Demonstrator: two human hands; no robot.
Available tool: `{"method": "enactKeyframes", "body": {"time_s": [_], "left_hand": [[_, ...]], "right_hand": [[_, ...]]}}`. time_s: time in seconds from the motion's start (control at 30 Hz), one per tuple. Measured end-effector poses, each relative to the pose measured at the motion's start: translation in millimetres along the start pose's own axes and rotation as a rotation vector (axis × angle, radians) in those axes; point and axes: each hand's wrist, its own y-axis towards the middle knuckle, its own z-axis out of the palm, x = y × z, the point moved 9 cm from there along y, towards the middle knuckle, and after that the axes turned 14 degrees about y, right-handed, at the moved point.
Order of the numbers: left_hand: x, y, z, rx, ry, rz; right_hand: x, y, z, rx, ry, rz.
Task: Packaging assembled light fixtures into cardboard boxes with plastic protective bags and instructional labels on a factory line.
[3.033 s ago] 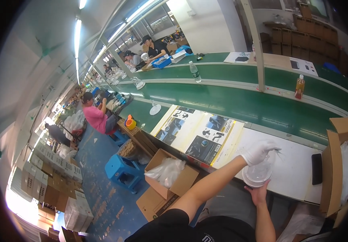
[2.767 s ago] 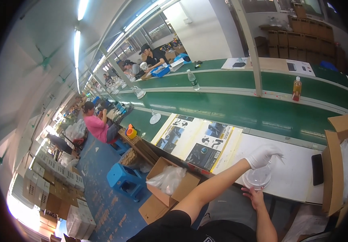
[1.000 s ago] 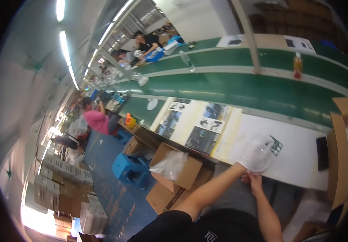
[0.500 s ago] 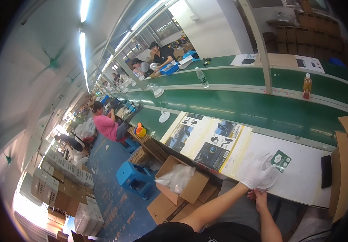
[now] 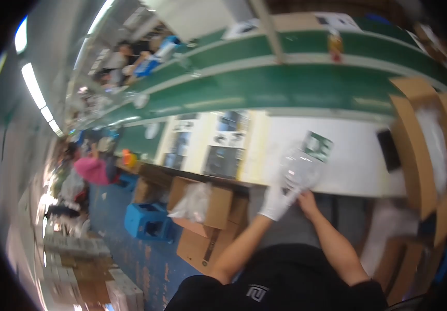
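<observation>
Both hands at bench (image 5: pixel 358 166) near edge: gloved left hand (image 5: pixel 277 201) and bare right hand (image 5: pixel 306 199) closed on clear bag (image 5: pixel 298 168), bare bench beyond. Open box (image 5: pixel 425 140) right holds plastic.

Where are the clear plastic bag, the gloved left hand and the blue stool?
clear plastic bag (image 5: pixel 299 167), head view, its middle.
gloved left hand (image 5: pixel 277 201), head view, back of the glove.
blue stool (image 5: pixel 149 220), head view, its top.
</observation>
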Motion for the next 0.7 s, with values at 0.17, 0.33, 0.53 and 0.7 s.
{"method": "enactKeyframes", "body": {"time_s": [0.17,0.33,0.53,0.7], "left_hand": [[-60.7,19.8,-56.4,-0.383,0.247,0.322],[-134.9,61.0,-56.3,-0.192,0.355,0.412],[-132.6,58.6,-44.1,-0.373,0.122,0.483],[-117.3,49.7,-49.2,-0.532,0.244,0.419]], "right_hand": [[-11.5,1.1,8.6,0.071,0.169,0.232],[-15.6,-7.9,1.5,0.056,0.174,0.199],[-14.3,-13.6,0.1,0.045,0.152,0.211],[-17.2,-4.7,0.4,0.064,0.091,0.202]]}}
